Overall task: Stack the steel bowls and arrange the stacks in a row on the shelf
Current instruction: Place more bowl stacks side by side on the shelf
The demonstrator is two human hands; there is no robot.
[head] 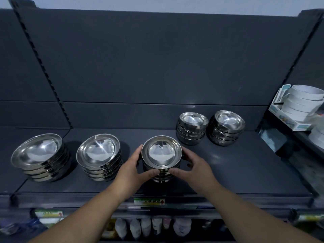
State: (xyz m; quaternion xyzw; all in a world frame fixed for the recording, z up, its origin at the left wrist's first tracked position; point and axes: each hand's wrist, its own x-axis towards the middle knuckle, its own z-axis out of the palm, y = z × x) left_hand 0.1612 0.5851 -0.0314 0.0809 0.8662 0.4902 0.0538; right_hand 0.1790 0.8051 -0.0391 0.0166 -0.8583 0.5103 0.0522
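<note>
Several stacks of shiny steel bowls stand on the dark shelf (228,172). A middle stack (161,151) sits near the front, and both hands wrap it: my left hand (133,168) on its left side, my right hand (194,165) on its right, thumbs at the front. Left of it stand a second stack (99,151) and a far-left stack (37,153), roughly in a line. Two smaller stacks sit farther back on the right, one (192,128) beside the other (228,127).
A dark back panel rises behind the shelf. On the right, a neighbouring shelf holds a box of white tape rolls (298,104). A price label (149,201) is on the shelf's front edge, with bottles (182,227) on the shelf below.
</note>
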